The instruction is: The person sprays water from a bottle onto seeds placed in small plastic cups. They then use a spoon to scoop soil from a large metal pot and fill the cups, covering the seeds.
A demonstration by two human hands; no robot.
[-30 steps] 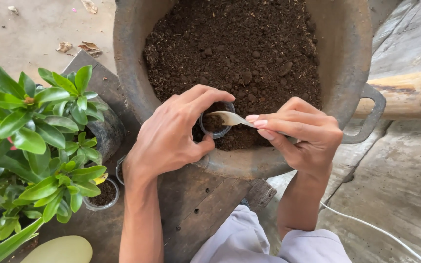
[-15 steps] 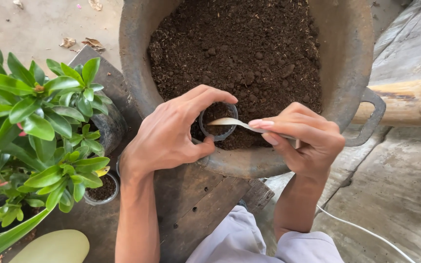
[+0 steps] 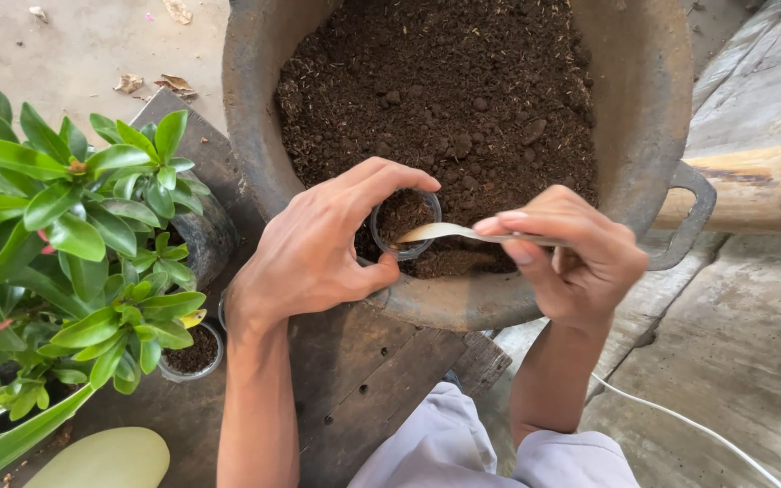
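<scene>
My left hand (image 3: 323, 248) wraps around a small clear plastic cup (image 3: 406, 225) that is filled with dark soil, holding it over the near inner edge of a large dark basin (image 3: 644, 108). My right hand (image 3: 580, 258) grips the handle of a metal spoon (image 3: 449, 233), whose bowl lies flat across the top of the cup's soil. The basin holds a heap of dark brown potting soil (image 3: 445, 81). Both forearms reach up from the bottom of the view.
Green leafy plants (image 3: 65, 235) in small pots stand at the left on a dark wooden board (image 3: 354, 380). A small cup of soil (image 3: 193, 354) sits below the leaves. A bamboo pole (image 3: 752, 185) lies at the right; a white cord (image 3: 680, 420) crosses the concrete floor.
The spoon's bowl has shifted from over the cup's opening to lying flat on its soil. The view has drifted slightly; my left hand keeps its hold on the cup.
</scene>
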